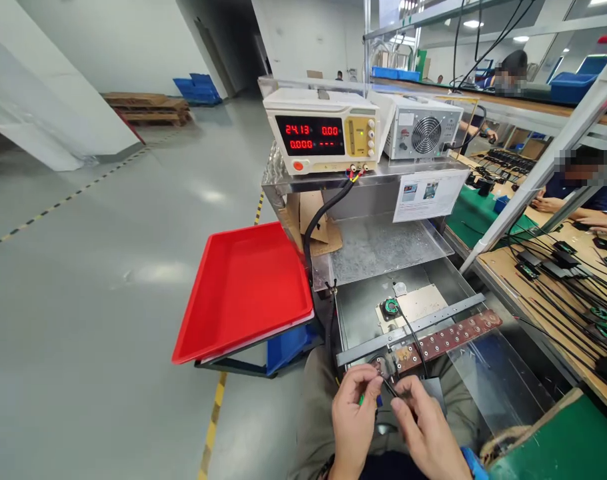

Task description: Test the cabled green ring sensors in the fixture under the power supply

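My left hand is closed in a pinch at the near side of the metal fixture. Beside it, my right hand pinches a thin black cable that runs up to the left fingertips. The cable's end is hidden by my fingers. A bit of green and blue shows under my left hand. Just beyond both hands lies a reddish-brown strip with rows of metal studs. A round part with a green ring rests on a pale plate, and a black cable runs from it toward me.
A power supply with lit red digits stands on a metal shelf, next to a second unit with a fan. The red tray is on the left. Right, a bench carries many black cables; co-workers sit beyond it.
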Available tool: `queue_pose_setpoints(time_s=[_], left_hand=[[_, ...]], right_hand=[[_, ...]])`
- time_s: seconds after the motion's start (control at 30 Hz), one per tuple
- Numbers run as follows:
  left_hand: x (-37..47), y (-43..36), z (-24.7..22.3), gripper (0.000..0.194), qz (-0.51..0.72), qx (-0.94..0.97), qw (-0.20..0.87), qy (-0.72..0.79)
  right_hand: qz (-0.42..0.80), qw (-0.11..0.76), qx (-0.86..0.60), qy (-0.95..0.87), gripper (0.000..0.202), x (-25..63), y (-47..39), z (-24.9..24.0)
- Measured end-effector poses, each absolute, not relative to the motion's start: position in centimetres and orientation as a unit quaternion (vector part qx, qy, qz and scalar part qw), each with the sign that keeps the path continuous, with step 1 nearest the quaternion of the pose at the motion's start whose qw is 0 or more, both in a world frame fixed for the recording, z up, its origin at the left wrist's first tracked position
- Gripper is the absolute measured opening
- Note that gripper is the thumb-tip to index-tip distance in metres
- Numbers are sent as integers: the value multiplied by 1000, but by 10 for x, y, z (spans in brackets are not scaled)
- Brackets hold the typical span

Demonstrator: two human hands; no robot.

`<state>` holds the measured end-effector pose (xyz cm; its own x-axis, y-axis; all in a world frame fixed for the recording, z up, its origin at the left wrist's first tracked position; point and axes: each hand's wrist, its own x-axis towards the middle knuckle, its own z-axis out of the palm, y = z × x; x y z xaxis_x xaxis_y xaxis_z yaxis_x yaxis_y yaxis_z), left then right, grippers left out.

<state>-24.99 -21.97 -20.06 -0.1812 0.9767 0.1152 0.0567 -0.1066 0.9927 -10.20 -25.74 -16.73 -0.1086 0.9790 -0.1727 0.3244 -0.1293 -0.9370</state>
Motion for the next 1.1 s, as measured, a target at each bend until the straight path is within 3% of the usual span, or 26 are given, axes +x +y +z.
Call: queue_pose_setpoints(time_s=[0.13,0.3,0.5,1.1], left_hand=[[-263,-224,-211,16,560,530,363,522],[-288,-232,-228,17,484,560,401,541],[-303,-250,-238,15,452,612,306,572],[-297,-260,-247,34,326,764,128,541]], right_hand=[[333,334,-578,-666,22,-113,-262,-172],[258,299,-540,-743,27,-123,-262,-179],[269,186,-577,-748,21,-131,-255,-181],[240,10,-610,-755,21,-158,-234,-171]])
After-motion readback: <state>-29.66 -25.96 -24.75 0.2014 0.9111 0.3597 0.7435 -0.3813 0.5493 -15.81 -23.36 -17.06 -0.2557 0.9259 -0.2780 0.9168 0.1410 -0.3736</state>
